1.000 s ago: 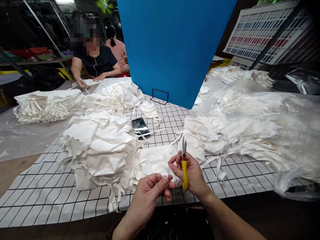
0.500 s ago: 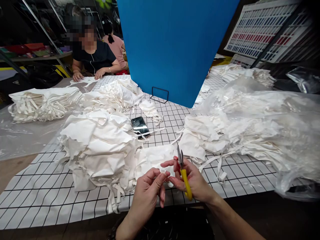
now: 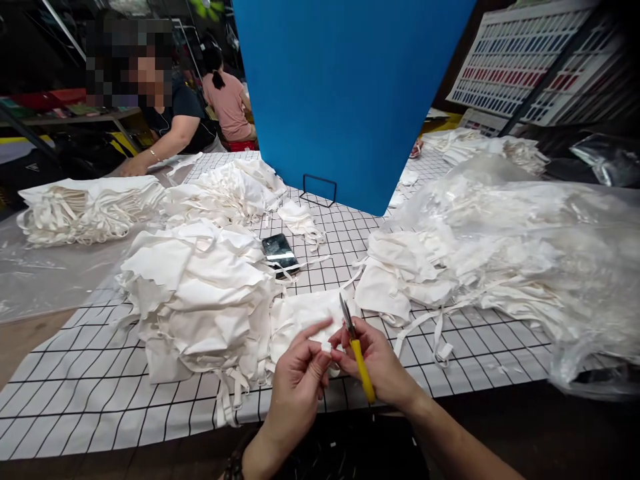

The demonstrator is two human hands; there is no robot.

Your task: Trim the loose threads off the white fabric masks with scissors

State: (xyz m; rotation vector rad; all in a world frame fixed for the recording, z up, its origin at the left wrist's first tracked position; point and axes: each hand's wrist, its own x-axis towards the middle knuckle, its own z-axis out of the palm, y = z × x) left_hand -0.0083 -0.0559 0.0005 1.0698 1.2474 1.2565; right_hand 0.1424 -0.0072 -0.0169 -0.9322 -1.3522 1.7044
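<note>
My left hand [image 3: 300, 370] pinches a small white piece [image 3: 326, 347], perhaps a label or bit of strap, between thumb and fingers. Its index finger is raised and blurred. Yellow-handled scissors [image 3: 361, 365] hang in my right hand [image 3: 383, 367], blades pointing up and away from me; the fingertips of this hand also meet the white piece. Just beyond my hands lies a flat white cloth garment [image 3: 305, 313] with straps. To its left rises a large heap of white garments [image 3: 200, 293], and to its right is a looser white pile [image 3: 400, 273].
A dark phone [image 3: 280, 252] lies on the grid-patterned tablecloth [image 3: 100, 387]. Behind it stands a tall blue board [image 3: 350, 100] on a wire foot. Plastic-wrapped garments [image 3: 540, 253] fill the right side; a folded stack [image 3: 90, 207] sits left. A co-worker [image 3: 175, 127] is at the far left.
My right hand and the scissors have shifted slightly left, closer to my left hand, whose index finger has lifted. The co-worker has leaned and reached toward the left.
</note>
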